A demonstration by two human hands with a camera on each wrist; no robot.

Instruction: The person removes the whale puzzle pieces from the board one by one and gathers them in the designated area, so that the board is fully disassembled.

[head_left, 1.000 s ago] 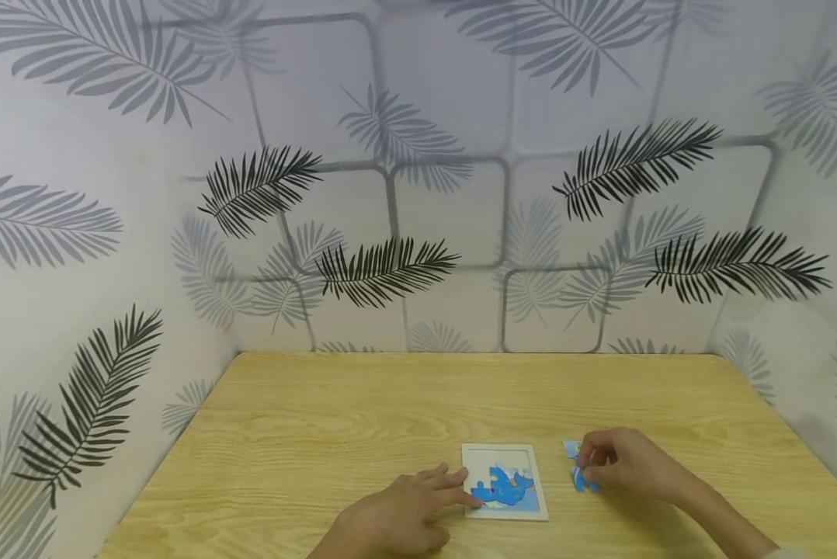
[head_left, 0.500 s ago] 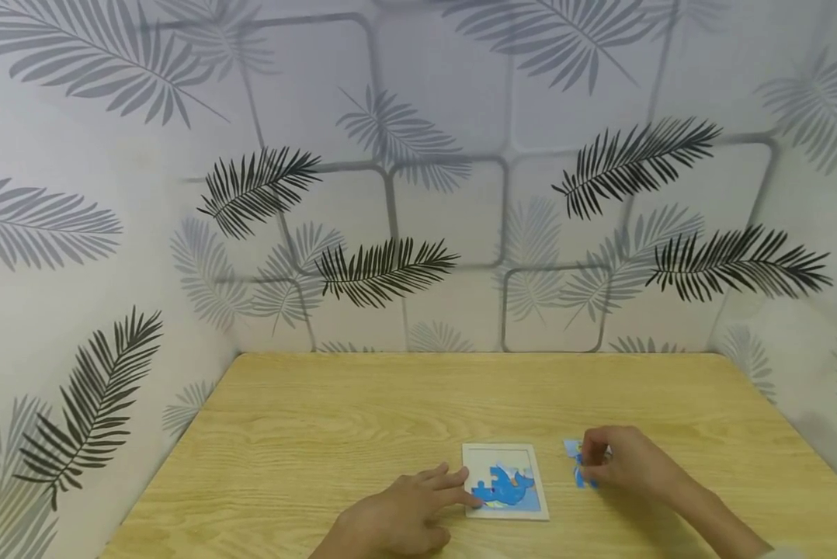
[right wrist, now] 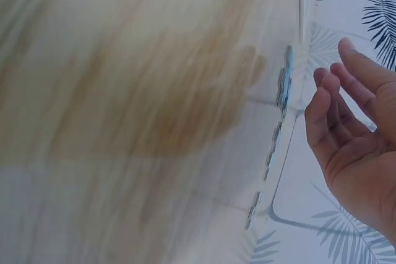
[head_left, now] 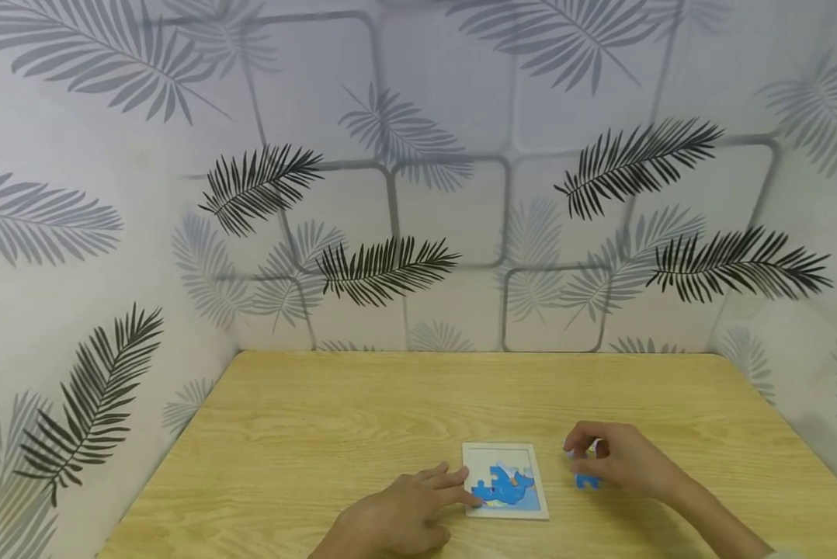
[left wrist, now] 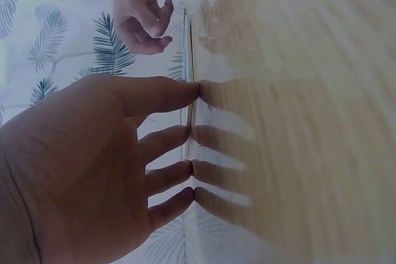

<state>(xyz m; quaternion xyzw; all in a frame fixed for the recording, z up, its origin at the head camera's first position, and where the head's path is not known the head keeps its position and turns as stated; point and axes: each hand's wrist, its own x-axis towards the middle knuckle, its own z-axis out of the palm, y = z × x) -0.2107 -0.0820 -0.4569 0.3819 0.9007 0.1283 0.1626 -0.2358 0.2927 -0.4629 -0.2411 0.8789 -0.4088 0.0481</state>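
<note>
A white-rimmed jigsaw puzzle board (head_left: pixel 542 498) lies on the table, partly filled with a blue dolphin picture (head_left: pixel 509 491); its upper left shows bare backing. My left hand (head_left: pixel 401 511) rests beside it, fingertips touching its left edge and lower left corner. To the right of the board, my right hand (head_left: pixel 628 462) hovers over loose blue puzzle pieces (head_left: pixel 586 481), partly hiding them. In the right wrist view, its thumb and fingers stand apart with nothing visible between them, above several puzzle pieces (right wrist: pixel 285 81) lying on the table.
The wood-grain table (head_left: pixel 335 411) reaches back to a wall (head_left: pixel 446 310) with a leaf pattern. More patterned wall stands at both sides.
My right hand has shifted slightly up and left, its fingers spreading over the loose pieces; a blue piece now shows below its thumb. The left hand and board have stayed in place.
</note>
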